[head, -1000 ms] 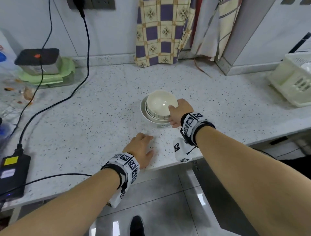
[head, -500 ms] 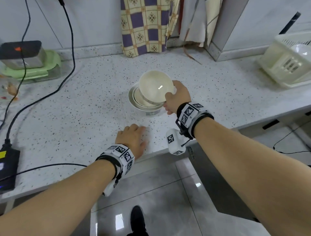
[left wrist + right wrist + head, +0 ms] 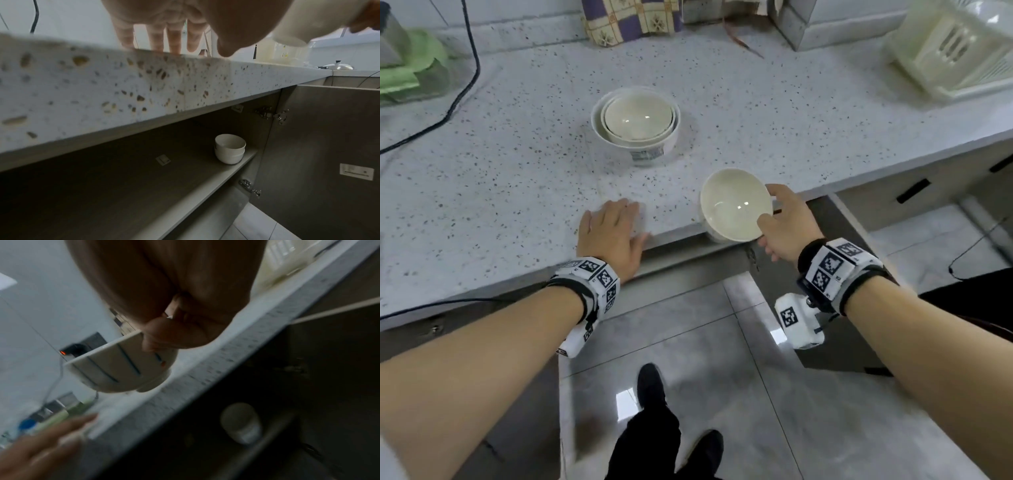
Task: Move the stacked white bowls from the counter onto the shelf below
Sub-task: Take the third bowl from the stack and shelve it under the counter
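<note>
The speckled pale stone bench [image 3: 493, 178] fills the upper part of the head view, its front edge running from lower left up to the right. Under it, the left wrist view shows an open grey cabinet with a grey shelf [image 3: 230, 172] and a grey cabinet door [image 3: 320, 146] swung open on metal hinges. A cream slatted plastic basket [image 3: 955, 48] stands at the bench's far right corner, a checked purple and yellow cloth [image 3: 630, 20] hangs at the back wall, and a black cable [image 3: 465, 85] trails across the left side.

Near the middle of the bench stands the remaining stack of nested white ceramic bowls [image 3: 637, 126], upright, with a label on the outer bowl's side. On the shelf below, toward its right end near the door, sits a second small stack of white bowls [image 3: 230, 148], also upright.

The right hand [image 3: 786, 226] has its grip clenched on a single white bowl [image 3: 734, 205], thumb over the rim and fingers under the outside wall; the bowl is tilted toward the person and hangs in the air at the bench's front edge, apart from the stack. The left hand [image 3: 613, 236] lies flat, grip released, fingers spread on the bench surface just beside the edge.
</note>
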